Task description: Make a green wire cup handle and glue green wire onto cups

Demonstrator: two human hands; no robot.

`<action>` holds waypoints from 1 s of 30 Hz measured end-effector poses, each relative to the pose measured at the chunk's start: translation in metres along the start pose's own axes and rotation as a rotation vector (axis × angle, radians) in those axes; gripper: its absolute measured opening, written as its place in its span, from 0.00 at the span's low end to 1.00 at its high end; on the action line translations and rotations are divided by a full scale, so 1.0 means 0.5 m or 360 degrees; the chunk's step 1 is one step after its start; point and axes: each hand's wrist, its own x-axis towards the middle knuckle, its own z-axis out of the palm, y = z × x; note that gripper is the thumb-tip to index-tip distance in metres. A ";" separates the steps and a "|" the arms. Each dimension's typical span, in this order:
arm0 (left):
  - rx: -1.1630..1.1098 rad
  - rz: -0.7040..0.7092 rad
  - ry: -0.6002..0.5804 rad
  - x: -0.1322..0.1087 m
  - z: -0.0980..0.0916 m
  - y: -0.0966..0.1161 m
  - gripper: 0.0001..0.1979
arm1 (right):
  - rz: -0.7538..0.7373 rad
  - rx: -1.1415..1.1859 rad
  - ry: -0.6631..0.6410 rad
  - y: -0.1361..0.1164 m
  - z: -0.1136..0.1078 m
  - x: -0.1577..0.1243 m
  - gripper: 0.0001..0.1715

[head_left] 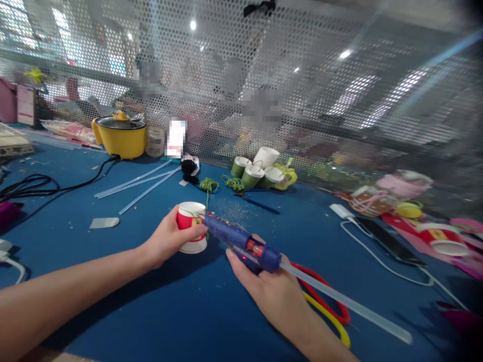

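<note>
My left hand is closed around a red and white paper cup, just above the blue tabletop. In my right hand is a blue hot glue gun, and a long translucent glue stick sticks out of its back end. The gun's nozzle points left at the cup's side, near its upper part; whether it touches, I cannot tell. Green cord runs from a small bundle behind the cup down to the cup. My right fingers are partly hidden by the gun.
Several green-wrapped cups stand at the back beside a blue-handled tool. Loose glue sticks lie left of them, near a yellow electric pot. To the right are a phone with a white cable and another red cup.
</note>
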 end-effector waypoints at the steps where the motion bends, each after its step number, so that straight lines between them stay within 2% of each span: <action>1: 0.0006 -0.0001 0.0001 0.000 0.000 0.000 0.26 | -0.0015 -0.0021 0.0009 0.000 -0.001 0.000 0.08; 5: 0.0027 0.0000 -0.0004 0.001 0.000 0.000 0.26 | -0.0069 -0.0099 0.0013 0.002 -0.003 -0.001 0.07; 10: 0.0023 -0.0011 -0.0048 0.000 -0.001 0.000 0.25 | 0.0023 0.0005 -0.0029 -0.001 0.002 -0.002 0.08; 18: 0.0066 0.0023 -0.0042 0.000 -0.001 -0.001 0.24 | 0.0041 0.0041 -0.0031 -0.007 0.002 -0.001 0.08; 25: 0.0043 0.0003 -0.0042 0.000 -0.001 0.001 0.25 | -0.0074 -0.0204 0.0082 -0.001 0.001 -0.007 0.11; 30: 0.0032 -0.0002 -0.0043 0.000 -0.001 -0.001 0.25 | -0.0345 -0.0496 0.0098 0.014 -0.001 -0.011 0.13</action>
